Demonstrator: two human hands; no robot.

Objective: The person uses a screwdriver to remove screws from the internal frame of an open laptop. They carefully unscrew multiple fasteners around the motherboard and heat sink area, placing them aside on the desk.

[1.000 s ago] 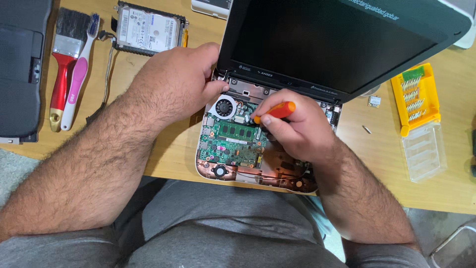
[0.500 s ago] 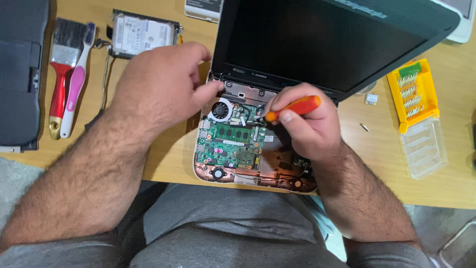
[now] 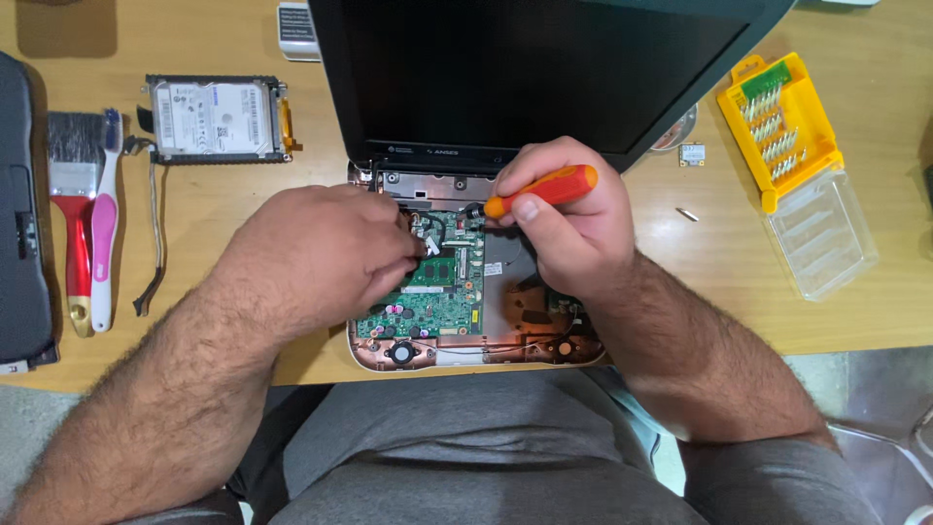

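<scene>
On the desk edge, head view: opened laptop (image 3: 457, 292) with its board (image 3: 432, 297) bared. Right hand (image 3: 573, 219) clenches an orange screwdriver (image 3: 544, 190), tip apparently at a screw by the hinge, though the tip is hidden. Left hand (image 3: 321, 258), fingers curled, pinches something small beside the fan area. Judged step: unscrewing; next needs steady downward pressure. Bit case (image 3: 782, 122) lies well to the right.

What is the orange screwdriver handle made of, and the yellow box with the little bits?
The screwdriver in the right hand looks like smooth orange plastic, slightly glossy; possibly rubbery, hard to tell. The bit case looks like hard yellow plastic with a clear plastic lid; the bits shine like metal.
</scene>
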